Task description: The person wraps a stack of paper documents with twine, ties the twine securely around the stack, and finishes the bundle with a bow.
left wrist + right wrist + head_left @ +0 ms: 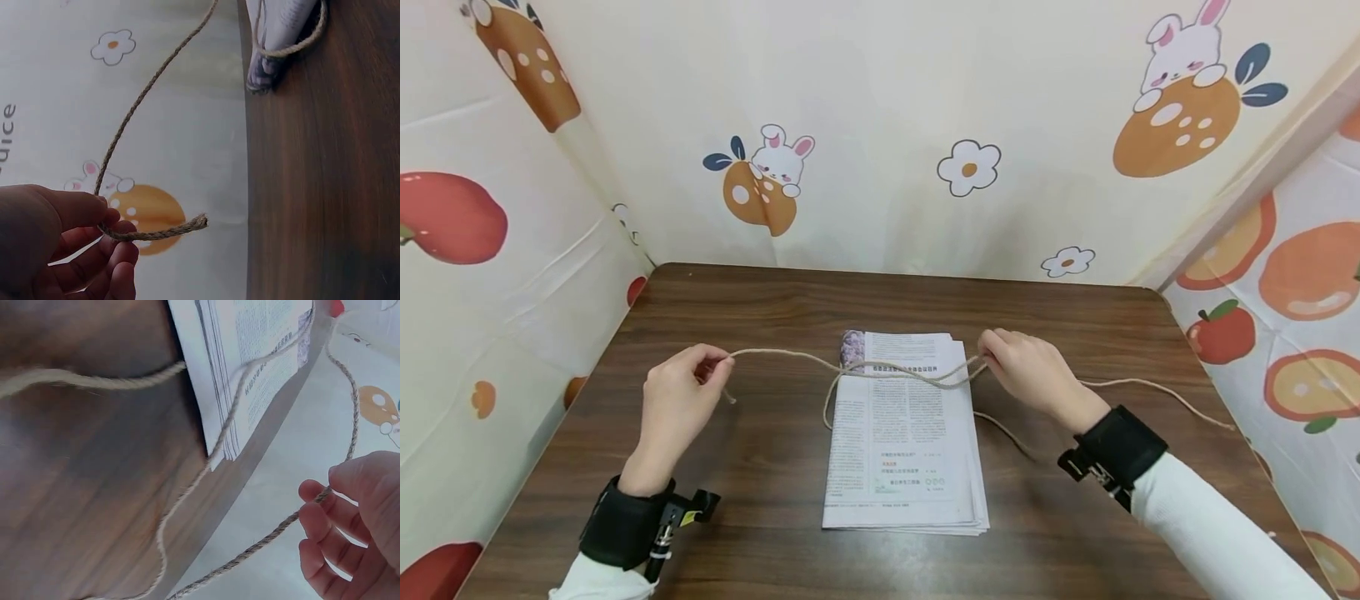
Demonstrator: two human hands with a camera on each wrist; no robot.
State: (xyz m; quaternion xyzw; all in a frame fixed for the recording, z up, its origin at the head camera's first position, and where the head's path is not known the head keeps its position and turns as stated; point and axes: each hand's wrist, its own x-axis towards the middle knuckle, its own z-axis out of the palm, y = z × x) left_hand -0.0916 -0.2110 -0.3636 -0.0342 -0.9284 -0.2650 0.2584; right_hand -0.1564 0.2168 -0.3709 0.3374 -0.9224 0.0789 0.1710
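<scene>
A folded stack of newspapers (902, 467) lies on the table with a thin twine rope (790, 353) passing under it and crossing over its upper part. My left hand (681, 408) pinches the rope close to one end, left of the stack; in the left wrist view the frayed rope end (199, 222) sticks out past the fingers. On the other side, my right hand (1030, 371) pinches the rope between thumb and fingertips just off the stack's upper right corner. In the right wrist view a length of rope (250, 550) trails on beyond that hand.
The brown wooden table (760, 500) ends at a patterned cloth wall (880, 167) behind, with more printed cloth at both sides. A loose rope length (1157, 390) runs right towards the table's edge. Black straps (1123, 450) with small cameras sit on both wrists.
</scene>
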